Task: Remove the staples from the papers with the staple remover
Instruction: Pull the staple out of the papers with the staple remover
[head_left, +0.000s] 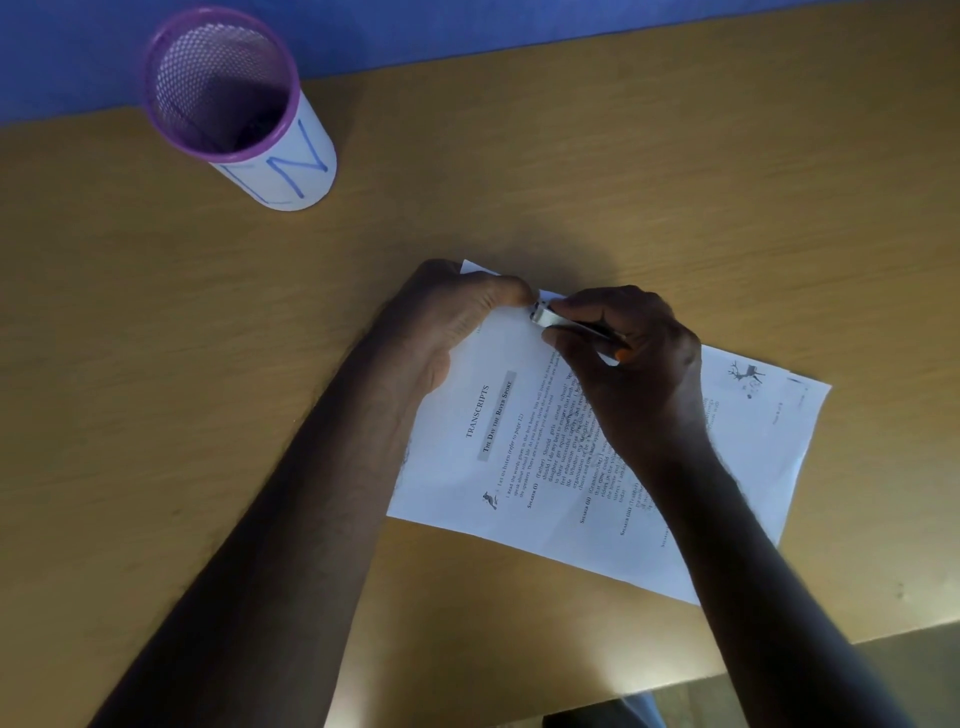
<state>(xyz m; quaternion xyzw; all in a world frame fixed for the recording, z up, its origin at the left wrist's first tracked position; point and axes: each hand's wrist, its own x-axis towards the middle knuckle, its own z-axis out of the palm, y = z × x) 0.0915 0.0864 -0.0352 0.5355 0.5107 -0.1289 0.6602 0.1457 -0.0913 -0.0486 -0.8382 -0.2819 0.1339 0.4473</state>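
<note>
Right hand (631, 364): gripping staple remover (543, 316), tip at papers' (493, 415) 12 o'clock edge. Left hand (457, 322): curled, clamping 11 o'clock corner.

The papers (457, 488) lie on the worktop (675, 182), right of centre. A mesh pen holder (306, 161) stands behind them to the left (well apart). The staple remover (543, 315) sits on the papers' far edge.

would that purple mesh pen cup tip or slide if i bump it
The purple wire-mesh pen cup with white paper wrap looks taller than wide and shows no pens, so it is likely light and tippy if pushed high. Being round, it would probably roll on the smooth wooden table.
</note>
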